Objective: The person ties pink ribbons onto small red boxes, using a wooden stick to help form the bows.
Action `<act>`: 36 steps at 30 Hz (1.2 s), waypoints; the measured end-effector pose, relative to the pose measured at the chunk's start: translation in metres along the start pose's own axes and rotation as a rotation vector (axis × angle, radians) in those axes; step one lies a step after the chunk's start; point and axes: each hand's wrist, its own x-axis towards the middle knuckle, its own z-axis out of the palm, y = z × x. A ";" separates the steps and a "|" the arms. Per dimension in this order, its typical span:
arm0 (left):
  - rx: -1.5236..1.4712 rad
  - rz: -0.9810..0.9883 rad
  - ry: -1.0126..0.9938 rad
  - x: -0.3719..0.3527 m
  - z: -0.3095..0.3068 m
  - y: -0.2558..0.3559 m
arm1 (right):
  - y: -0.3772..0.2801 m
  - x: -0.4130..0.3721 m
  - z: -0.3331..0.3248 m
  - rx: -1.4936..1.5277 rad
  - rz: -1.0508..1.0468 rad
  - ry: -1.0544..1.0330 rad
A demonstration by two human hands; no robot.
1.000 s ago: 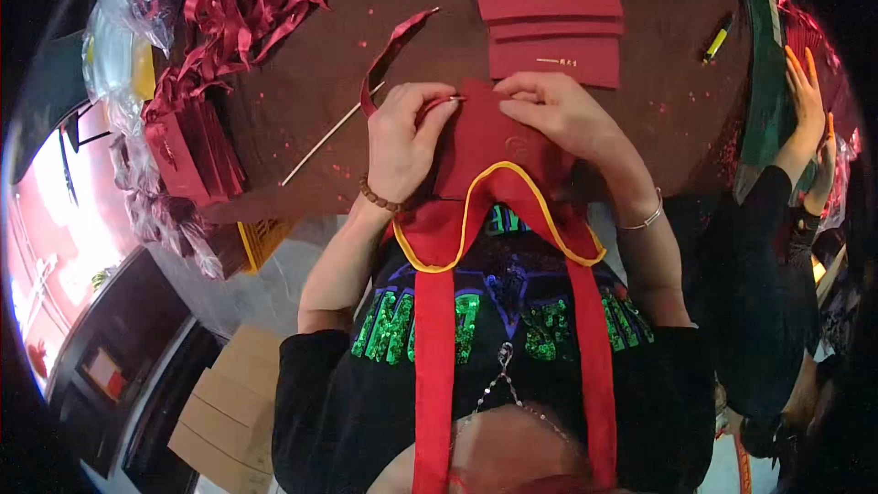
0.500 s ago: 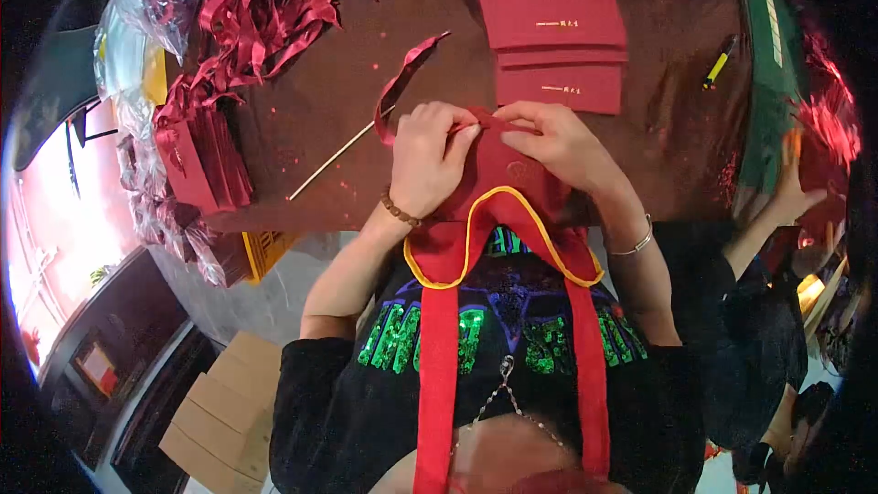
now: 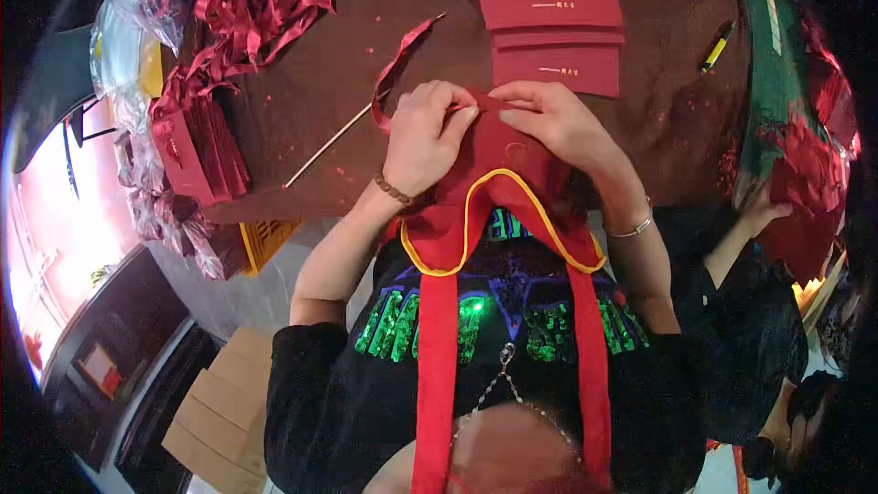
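Note:
My left hand (image 3: 425, 135), with a beaded bracelet at the wrist, is closed in a pinch on a dark red ribbon (image 3: 491, 103). From the other side my right hand (image 3: 565, 130), wearing a silver bangle, pinches the same ribbon. Both sets of fingertips meet at the top edge of a red paper bag (image 3: 515, 154) that bears a small faint emblem. The bag lies at the table's near edge, against my yellow-trimmed red apron (image 3: 439, 242). Whether the ribbon is knotted is hidden by my fingers.
Flat red bags with gold print (image 3: 556, 67) are stacked ahead. Left are loose ribbons (image 3: 265, 5), finished-looking bags (image 3: 197, 155), a thin stick (image 3: 327, 146) and a ribbon strip (image 3: 395, 69). A yellow marker (image 3: 718, 48) lies right. Another person's hand (image 3: 761, 210) is at far right.
My hands stay at the bag's top edge, still pinching the ribbon, with slight finger movement. The view has shifted a little. The other person's hand has moved down and left.

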 end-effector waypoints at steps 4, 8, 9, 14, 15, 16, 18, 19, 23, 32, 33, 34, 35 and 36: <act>0.005 0.033 0.042 0.001 0.001 -0.001 | 0.000 0.003 -0.001 -0.029 -0.009 -0.010; 0.106 0.123 0.076 0.000 0.003 0.000 | -0.004 0.002 0.001 -0.109 -0.008 -0.003; 0.119 0.126 0.085 -0.001 0.003 0.001 | -0.004 0.002 0.001 -0.144 -0.030 0.009; 0.153 0.175 0.113 -0.003 0.004 0.002 | -0.004 0.002 0.001 -0.151 -0.041 0.016; 0.152 0.174 0.113 -0.003 0.004 0.001 | -0.007 0.002 0.001 -0.138 -0.010 0.010; 0.124 0.147 0.120 -0.004 0.004 0.000 | -0.007 0.000 0.002 -0.122 0.025 0.004; 0.080 0.146 0.161 -0.005 0.009 -0.003 | -0.004 0.000 0.002 -0.156 0.011 0.005; 0.078 0.142 0.161 -0.006 0.010 -0.003 | -0.004 0.001 0.002 -0.194 -0.015 0.008; 0.008 0.106 0.136 -0.004 0.008 -0.005 | -0.002 0.000 0.003 -0.052 0.001 -0.005; -0.043 0.053 0.137 -0.007 0.006 -0.006 | 0.001 -0.001 0.002 -0.167 -0.001 0.006; -0.046 0.052 0.134 -0.009 0.007 -0.007 | 0.002 -0.002 0.003 -0.167 0.003 0.007; -0.035 0.051 0.128 -0.012 0.009 -0.007 | 0.002 -0.004 0.005 -0.180 -0.005 0.009; -0.022 0.062 0.131 -0.009 0.010 -0.008 | -0.001 -0.001 0.003 -0.203 -0.024 0.013; 0.001 0.074 0.121 -0.009 0.011 -0.007 | -0.002 -0.002 0.004 -0.211 -0.001 0.024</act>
